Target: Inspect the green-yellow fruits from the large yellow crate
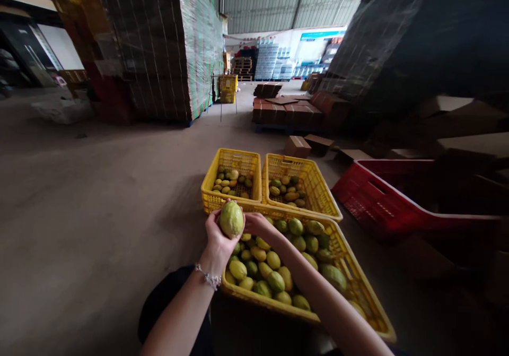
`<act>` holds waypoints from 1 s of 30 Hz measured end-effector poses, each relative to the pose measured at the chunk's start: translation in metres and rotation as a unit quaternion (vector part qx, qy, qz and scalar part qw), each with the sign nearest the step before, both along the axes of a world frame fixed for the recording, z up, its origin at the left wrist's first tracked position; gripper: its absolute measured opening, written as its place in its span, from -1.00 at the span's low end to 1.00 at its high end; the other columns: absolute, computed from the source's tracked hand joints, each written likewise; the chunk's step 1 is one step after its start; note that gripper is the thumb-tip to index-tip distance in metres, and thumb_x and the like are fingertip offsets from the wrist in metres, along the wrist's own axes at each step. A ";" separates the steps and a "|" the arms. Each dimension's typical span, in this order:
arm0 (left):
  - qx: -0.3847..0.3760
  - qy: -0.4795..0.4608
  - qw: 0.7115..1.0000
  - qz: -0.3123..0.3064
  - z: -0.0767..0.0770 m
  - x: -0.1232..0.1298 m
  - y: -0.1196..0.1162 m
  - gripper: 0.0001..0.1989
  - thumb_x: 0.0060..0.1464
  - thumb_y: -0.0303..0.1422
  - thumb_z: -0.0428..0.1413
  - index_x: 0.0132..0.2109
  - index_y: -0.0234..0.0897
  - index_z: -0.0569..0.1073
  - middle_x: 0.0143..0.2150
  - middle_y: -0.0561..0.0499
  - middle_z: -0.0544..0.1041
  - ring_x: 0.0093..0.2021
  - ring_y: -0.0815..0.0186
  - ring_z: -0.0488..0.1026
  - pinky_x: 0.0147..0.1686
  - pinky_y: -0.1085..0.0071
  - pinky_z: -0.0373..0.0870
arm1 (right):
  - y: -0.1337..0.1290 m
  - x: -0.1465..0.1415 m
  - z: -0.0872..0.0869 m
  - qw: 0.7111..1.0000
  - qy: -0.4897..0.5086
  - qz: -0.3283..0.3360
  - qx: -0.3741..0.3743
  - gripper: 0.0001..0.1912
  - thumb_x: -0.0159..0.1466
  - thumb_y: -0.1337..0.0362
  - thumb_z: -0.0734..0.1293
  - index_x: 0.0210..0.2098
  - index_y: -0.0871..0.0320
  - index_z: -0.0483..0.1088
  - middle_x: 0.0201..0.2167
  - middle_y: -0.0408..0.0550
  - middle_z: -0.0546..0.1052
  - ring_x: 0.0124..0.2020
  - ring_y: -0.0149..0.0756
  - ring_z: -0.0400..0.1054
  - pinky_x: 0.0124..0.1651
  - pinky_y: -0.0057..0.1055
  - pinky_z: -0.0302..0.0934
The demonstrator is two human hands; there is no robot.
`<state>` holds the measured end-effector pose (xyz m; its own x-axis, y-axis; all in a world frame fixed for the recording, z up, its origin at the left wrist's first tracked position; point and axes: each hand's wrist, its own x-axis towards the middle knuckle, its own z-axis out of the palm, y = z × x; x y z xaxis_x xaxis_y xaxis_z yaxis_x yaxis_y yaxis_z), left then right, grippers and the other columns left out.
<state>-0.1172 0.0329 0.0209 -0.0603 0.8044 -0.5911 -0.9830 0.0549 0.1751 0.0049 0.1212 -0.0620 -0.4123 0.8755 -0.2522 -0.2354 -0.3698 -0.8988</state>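
Observation:
My left hand [218,235] is wrapped round a yellow-green, oval, bumpy fruit [231,219], held up above the left rim of the large front crate. My right hand [254,223] reaches across to the fruit's right side, fingers curled against it and partly hidden. Below both arms, the large yellow crate [358,271] is filled with similar green and yellow fruits [275,280] of mixed sizes. Behind it are two smaller-looking yellow crates, the left one [204,186] and the right one [324,191], each with a layer of the same fruit.
To the right stands a red crate [358,197] beside loose cardboard. Flattened cartons [286,113] lie stacked on a pallet ahead. Tall wrapped stacks rise at left [151,48] and right. Concrete floor [99,228] stretches along my left.

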 end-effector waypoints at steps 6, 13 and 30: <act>0.022 0.011 1.000 -0.016 -0.003 0.007 -0.004 -0.64 0.05 -0.43 0.01 -0.04 -0.23 0.56 -0.24 -0.07 0.62 -0.27 0.20 0.59 -0.27 0.28 0.53 | -0.038 0.073 -0.008 0.981 -0.177 0.018 -0.080 -0.93 0.10 0.42 0.40 -0.39 0.24 0.54 -0.45 -0.03 0.64 -0.56 -0.34 0.49 -0.51 -0.49 0.29; 0.006 0.041 0.998 -0.043 -0.024 0.025 -0.008 -0.69 0.06 -0.41 0.02 -0.05 -0.28 0.51 -0.28 -0.10 0.61 -0.29 0.13 0.60 -0.30 0.17 0.58 | -0.051 0.088 0.006 0.980 -0.176 -0.070 -0.052 -0.89 0.17 0.43 0.32 -0.43 0.22 0.50 -0.50 -0.08 0.61 -0.60 -0.41 0.45 -0.48 -0.50 0.28; -0.009 0.097 0.936 -0.337 -0.131 0.102 -0.048 -0.74 0.10 -0.25 0.05 -0.04 -0.06 0.43 -0.38 -0.09 0.55 -0.45 0.02 0.57 -0.52 -0.05 0.53 | -0.098 0.140 0.085 0.746 -0.549 -0.198 0.321 -0.81 0.29 0.30 0.22 -0.42 0.09 0.41 -0.31 0.06 0.59 -0.29 -0.15 0.45 -0.25 -0.33 0.17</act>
